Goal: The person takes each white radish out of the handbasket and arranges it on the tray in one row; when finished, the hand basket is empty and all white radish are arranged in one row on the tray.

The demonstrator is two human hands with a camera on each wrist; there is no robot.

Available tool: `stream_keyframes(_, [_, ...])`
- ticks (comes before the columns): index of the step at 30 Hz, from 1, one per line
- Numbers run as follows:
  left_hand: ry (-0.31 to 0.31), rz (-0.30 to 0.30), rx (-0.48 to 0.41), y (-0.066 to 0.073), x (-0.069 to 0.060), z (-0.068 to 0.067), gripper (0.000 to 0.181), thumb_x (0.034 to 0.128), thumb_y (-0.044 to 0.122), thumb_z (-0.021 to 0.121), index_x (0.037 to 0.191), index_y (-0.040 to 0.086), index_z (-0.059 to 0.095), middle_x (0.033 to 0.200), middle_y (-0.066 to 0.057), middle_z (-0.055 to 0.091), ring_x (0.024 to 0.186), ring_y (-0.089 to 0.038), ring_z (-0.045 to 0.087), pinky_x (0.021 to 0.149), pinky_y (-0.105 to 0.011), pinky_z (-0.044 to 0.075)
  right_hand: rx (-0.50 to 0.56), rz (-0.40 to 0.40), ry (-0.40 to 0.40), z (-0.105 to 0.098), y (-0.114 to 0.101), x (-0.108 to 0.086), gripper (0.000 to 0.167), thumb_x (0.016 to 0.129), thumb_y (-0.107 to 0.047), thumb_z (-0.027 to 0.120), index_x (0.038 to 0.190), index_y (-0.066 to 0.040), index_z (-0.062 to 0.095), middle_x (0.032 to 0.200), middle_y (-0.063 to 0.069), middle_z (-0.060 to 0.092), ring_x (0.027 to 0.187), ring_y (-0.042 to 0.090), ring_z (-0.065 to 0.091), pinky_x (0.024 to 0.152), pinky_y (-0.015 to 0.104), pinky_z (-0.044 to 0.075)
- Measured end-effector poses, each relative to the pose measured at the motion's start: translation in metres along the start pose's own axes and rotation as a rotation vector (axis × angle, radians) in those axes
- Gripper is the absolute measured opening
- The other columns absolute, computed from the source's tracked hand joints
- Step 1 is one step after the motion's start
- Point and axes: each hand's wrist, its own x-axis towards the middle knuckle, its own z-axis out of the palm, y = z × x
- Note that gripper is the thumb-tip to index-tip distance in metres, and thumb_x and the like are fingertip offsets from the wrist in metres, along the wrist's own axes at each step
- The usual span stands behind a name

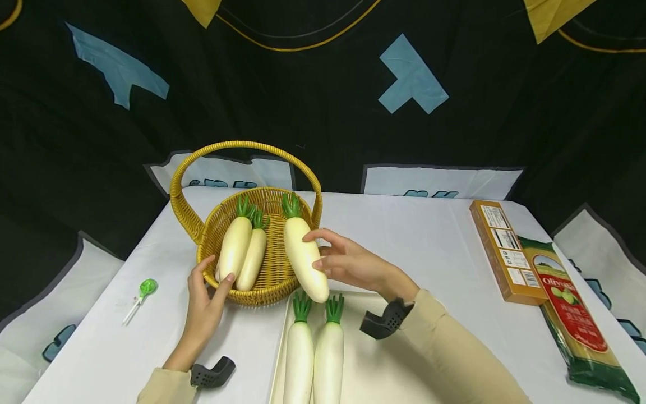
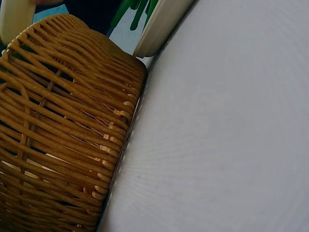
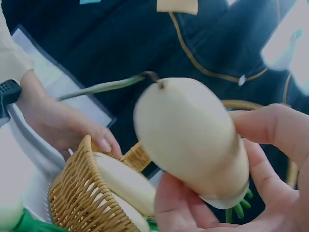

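Note:
My right hand (image 1: 353,262) holds a white radish (image 1: 304,258) with green leaf stubs over the right side of a yellow wicker basket (image 1: 275,292). In the right wrist view, fingers and thumb pinch this radish (image 3: 186,130) round its sides, its blunt tip toward the camera. My left hand (image 1: 204,300) grips the basket's near left rim, the thumb beside the radishes inside. Two more radishes lie side by side in the basket, a larger one (image 1: 235,244) and a slimmer one (image 1: 253,258). The left wrist view shows the basket's woven wall (image 2: 63,121); the left hand is hidden there.
A cream tray (image 1: 373,359) in front of the basket bears two radishes, one at left (image 1: 299,359) and another (image 1: 329,359) beside it. A green lollipop (image 1: 147,288) lies left. An orange box (image 1: 504,252) and a green-red packet (image 1: 575,314) lie at right.

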Motion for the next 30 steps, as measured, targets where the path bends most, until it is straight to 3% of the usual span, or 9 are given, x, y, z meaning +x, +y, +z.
stream_keyframes(4, [-0.005, -0.004, -0.008, 0.000, 0.000, 0.000, 0.061, 0.0914, 0.027, 0.051, 0.141, 0.012, 0.019, 0.144, -0.019, 0.011, 0.134, -0.036, 0.015, 0.104, -0.057, 0.021, -0.107, -0.011, -0.006, 0.002, 0.003, -0.032, 0.039, 0.086, -0.006, 0.057, 0.120, -0.018, 0.042, 0.116, 0.011, 0.043, 0.100, 0.018, 0.051, 0.082, 0.029, 0.046])
stream_keyframes(10, [-0.004, -0.009, -0.005, 0.000, -0.001, 0.000, 0.061, 0.0914, 0.027, 0.051, 0.141, 0.012, 0.019, 0.144, -0.019, 0.011, 0.133, -0.035, 0.016, 0.104, -0.057, 0.022, -0.293, 0.005, 0.121, 0.007, 0.016, -0.072, 0.046, 0.081, -0.009, 0.066, 0.121, -0.010, 0.043, 0.115, 0.011, 0.049, 0.096, 0.017, 0.058, 0.081, 0.032, 0.048])
stream_keyframes(19, [-0.007, -0.003, -0.010, 0.000, 0.001, -0.001, 0.061, 0.0914, 0.027, 0.051, 0.140, 0.011, 0.019, 0.144, -0.018, 0.010, 0.134, -0.036, 0.014, 0.105, -0.057, 0.021, -0.346, 0.070, 0.240, 0.015, 0.048, -0.111, 0.046, 0.080, -0.012, 0.068, 0.121, -0.010, 0.047, 0.106, 0.007, 0.051, 0.088, 0.012, 0.059, 0.073, 0.026, 0.049])
stream_keyframes(30, [0.001, 0.003, -0.002, -0.001, 0.001, -0.001, 0.060, 0.0916, 0.027, 0.051, 0.140, 0.011, 0.020, 0.144, -0.018, 0.012, 0.133, -0.034, 0.017, 0.104, -0.055, 0.023, -0.313, 0.088, 0.221, 0.028, 0.085, -0.139, 0.045, 0.081, -0.014, 0.066, 0.121, -0.009, 0.045, 0.084, -0.004, 0.052, 0.076, 0.003, 0.055, 0.070, 0.018, 0.043])
